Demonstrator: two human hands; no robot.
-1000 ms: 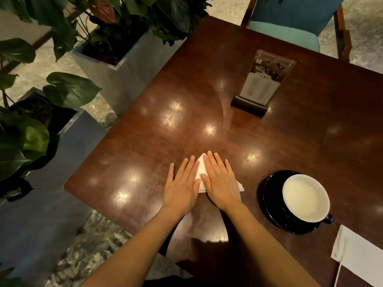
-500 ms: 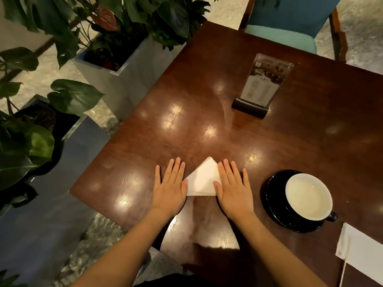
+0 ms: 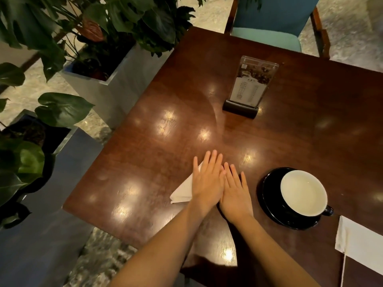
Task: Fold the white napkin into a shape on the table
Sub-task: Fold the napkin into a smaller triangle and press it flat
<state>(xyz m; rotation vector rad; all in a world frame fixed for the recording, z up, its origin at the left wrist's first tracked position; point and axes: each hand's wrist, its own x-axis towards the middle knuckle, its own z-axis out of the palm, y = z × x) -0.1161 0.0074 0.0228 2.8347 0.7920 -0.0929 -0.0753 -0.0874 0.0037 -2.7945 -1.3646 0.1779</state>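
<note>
Napkin, folded, lies on the surface mostly under the flat, open left hand; the right hand, also flat, grips nothing. Step: pressing the crease. Next fold requires lifting a free corner.

The white napkin, folded flat into a triangle with layered edges showing at its near-left corner, lies on the dark wooden table, mostly covered by the flat left hand, its exposed part jutting out to that hand's left.
</note>
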